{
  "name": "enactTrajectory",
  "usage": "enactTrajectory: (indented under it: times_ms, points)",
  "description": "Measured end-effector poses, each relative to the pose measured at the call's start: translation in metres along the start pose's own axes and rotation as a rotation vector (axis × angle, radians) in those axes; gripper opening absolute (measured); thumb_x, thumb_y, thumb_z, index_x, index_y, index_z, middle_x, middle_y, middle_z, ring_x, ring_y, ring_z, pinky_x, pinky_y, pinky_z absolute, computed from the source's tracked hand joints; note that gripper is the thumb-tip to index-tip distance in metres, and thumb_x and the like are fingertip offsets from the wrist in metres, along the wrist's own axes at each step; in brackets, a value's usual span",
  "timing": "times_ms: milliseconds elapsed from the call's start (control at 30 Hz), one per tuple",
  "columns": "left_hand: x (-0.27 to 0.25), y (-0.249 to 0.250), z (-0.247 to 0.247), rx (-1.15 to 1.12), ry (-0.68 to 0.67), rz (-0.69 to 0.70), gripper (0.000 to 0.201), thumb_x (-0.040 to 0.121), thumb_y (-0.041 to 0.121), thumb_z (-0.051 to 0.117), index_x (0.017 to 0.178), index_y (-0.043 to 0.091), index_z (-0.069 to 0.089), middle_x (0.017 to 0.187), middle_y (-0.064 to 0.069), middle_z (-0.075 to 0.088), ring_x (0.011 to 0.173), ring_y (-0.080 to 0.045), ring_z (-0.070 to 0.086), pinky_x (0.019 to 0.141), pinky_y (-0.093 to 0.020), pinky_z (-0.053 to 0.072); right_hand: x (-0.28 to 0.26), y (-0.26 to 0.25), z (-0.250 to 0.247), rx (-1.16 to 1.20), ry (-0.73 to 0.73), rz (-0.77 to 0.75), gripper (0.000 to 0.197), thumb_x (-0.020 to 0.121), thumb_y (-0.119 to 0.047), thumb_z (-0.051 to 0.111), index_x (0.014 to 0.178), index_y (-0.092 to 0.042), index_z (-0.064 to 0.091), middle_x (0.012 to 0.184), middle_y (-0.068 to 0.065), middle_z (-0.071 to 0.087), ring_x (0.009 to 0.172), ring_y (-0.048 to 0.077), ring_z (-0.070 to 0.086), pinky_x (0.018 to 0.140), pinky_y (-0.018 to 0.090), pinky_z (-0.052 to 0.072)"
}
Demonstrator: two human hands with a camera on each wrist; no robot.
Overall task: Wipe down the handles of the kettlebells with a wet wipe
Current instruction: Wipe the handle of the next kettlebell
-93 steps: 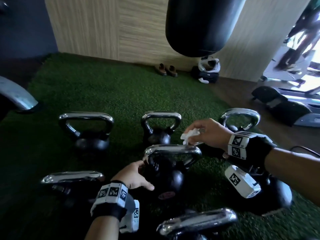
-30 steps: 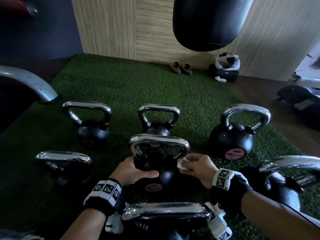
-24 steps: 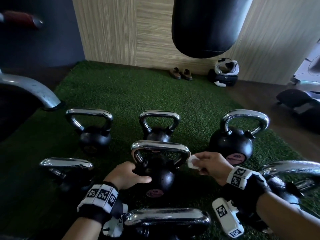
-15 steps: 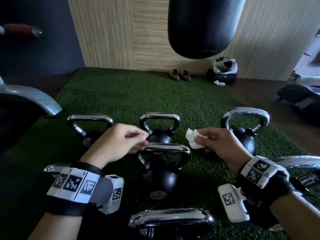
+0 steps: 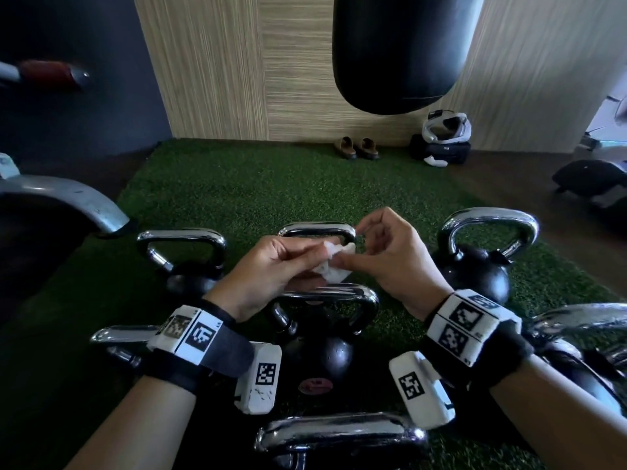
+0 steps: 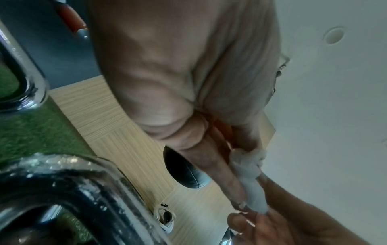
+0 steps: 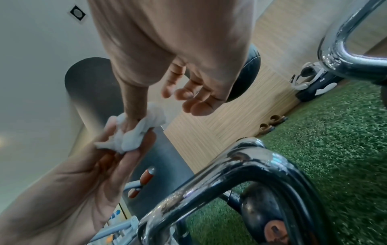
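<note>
Both hands' fingers [image 5: 298,254] pinch the crumpled wet wipe [image 5: 334,266] between them.

A green artificial-turf mat [image 5: 244,184] covers the floor in front of the wood-panelled wall, with bare dark floor [image 5: 529,198] beside it to the right. On the turf stand black kettlebells with chrome handles: a far row of three, the left one [image 5: 190,279], the middle one [image 5: 317,229] mostly hidden, and the right one [image 5: 475,273]; the centre kettlebell [image 5: 322,354] nearer, one [image 5: 122,337] to its left, another [image 5: 583,323] at the right edge, and the nearest [image 5: 339,435] at the bottom. A pair of brown slippers [image 5: 356,148] sits at the turf's far edge by the wall, and a dark bag [image 5: 441,154] with white headgear on it rests on the bare floor.
</note>
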State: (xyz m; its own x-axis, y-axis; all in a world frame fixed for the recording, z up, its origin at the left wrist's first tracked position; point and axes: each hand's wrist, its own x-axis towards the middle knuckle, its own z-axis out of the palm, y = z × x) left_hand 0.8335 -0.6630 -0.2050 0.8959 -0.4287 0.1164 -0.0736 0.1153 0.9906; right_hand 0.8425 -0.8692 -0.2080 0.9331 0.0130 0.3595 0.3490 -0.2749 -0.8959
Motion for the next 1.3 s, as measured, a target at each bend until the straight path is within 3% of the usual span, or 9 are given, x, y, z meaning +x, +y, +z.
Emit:
enactTrajectory:
  times_ms: [133, 300, 567, 800, 900, 1100, 1133, 1167, 1300]
  points:
    - [-0.001, -0.002, -0.007, 0.155, 0.050, 0.125, 0.022, 0.090, 0.015, 0.069, 0.109, 0.012, 0.079, 0.087, 0.001, 0.076, 0.089, -0.004, 0.071, 0.091, -0.017, 0.054, -0.003, 0.016, -0.019, 0.215, -0.184, 0.077, 0.067, 0.062, -0.028, 0.097, 0.119, -0.025, 0.062, 0.076, -0.002, 0.056, 0.069, 0.013, 0.051, 0.060, 0.024, 0.042]
    - [0.002, -0.014, -0.009, 0.797, 0.262, 0.313, 0.021, 0.094, 0.027, 0.075, 0.114, 0.027, 0.080, 0.110, 0.021, 0.076, 0.104, 0.011, 0.069, 0.096, -0.013, 0.053, -0.018, 0.094, -0.047, 0.107, -0.111, 0.357, 0.053, 0.079, 0.020, 0.064, 0.107, -0.025, 0.069, 0.095, 0.012, 0.064, 0.074, 0.017, 0.059, 0.059, 0.026, 0.047]
    - [0.015, -0.050, 0.014, 1.210, 0.166, 0.437, 0.018, 0.097, 0.033, 0.070, 0.110, 0.032, 0.081, 0.093, 0.013, 0.078, 0.082, -0.012, 0.055, 0.076, -0.025, 0.052, -0.050, 0.154, 0.005, 0.135, -0.329, 0.370, 0.050, 0.068, -0.013, 0.093, 0.114, -0.020, 0.075, 0.108, 0.008, 0.079, 0.098, 0.015, 0.071, 0.095, 0.033, 0.054]
    - [-0.017, -0.049, -0.016, 1.163, 0.326, 0.420, 0.020, 0.097, 0.038, 0.063, 0.109, 0.037, 0.078, 0.091, 0.016, 0.079, 0.079, -0.014, 0.061, 0.070, -0.034, 0.056, -0.054, 0.158, 0.013, 0.121, -0.230, 0.364, 0.036, 0.071, -0.016, 0.092, 0.101, -0.034, 0.080, 0.098, 0.003, 0.081, 0.092, 0.014, 0.074, 0.094, 0.038, 0.056]
    - [-0.029, -0.043, -0.009, 1.228, 0.305, 0.427, 0.023, 0.097, 0.028, 0.066, 0.116, 0.034, 0.077, 0.100, 0.030, 0.074, 0.077, -0.008, 0.056, 0.070, -0.016, 0.051, -0.055, 0.159, 0.014, 0.134, -0.213, 0.370, 0.035, 0.071, -0.016, 0.091, 0.102, -0.030, 0.080, 0.098, 0.006, 0.080, 0.093, 0.018, 0.074, 0.094, 0.040, 0.057]
    - [-0.043, -0.059, -0.016, 1.153, 0.533, 0.407, 0.024, 0.097, 0.021, 0.071, 0.116, 0.035, 0.076, 0.063, 0.001, 0.064, 0.057, -0.018, 0.050, 0.057, -0.022, 0.042, -0.058, 0.157, 0.014, 0.155, -0.208, 0.373, 0.036, 0.072, -0.017, 0.091, 0.102, -0.033, 0.080, 0.096, 0.005, 0.080, 0.090, 0.015, 0.075, 0.091, 0.035, 0.059]
    - [-0.046, -0.062, -0.023, 1.059, 0.587, 0.384, 0.025, 0.098, 0.021, 0.070, 0.116, 0.035, 0.078, 0.073, 0.003, 0.076, 0.062, -0.012, 0.032, 0.059, -0.023, 0.047, -0.059, 0.157, 0.015, 0.167, -0.201, 0.378, 0.036, 0.073, -0.016, 0.091, 0.102, -0.032, 0.080, 0.096, 0.007, 0.080, 0.088, 0.014, 0.074, 0.091, 0.035, 0.059]
    - [-0.049, -0.065, -0.028, 0.954, 0.622, 0.356, 0.027, 0.098, 0.018, 0.070, 0.117, 0.036, 0.078, 0.088, 0.013, 0.080, 0.088, 0.017, 0.063, 0.065, -0.007, 0.048, -0.060, 0.158, 0.015, 0.178, -0.196, 0.383, 0.036, 0.073, -0.015, 0.090, 0.103, -0.032, 0.080, 0.096, 0.009, 0.080, 0.087, 0.014, 0.074, 0.091, 0.037, 0.059]
    - [-0.054, -0.076, -0.033, 0.803, 0.649, 0.286, 0.031, 0.098, 0.012, 0.067, 0.118, 0.035, 0.069, 0.099, 0.049, 0.059, 0.088, 0.028, 0.060, 0.075, 0.004, 0.044, -0.060, 0.158, 0.015, 0.202, -0.201, 0.377, 0.037, 0.072, -0.017, 0.091, 0.104, -0.032, 0.080, 0.095, 0.008, 0.080, 0.089, 0.016, 0.074, 0.088, 0.034, 0.059]
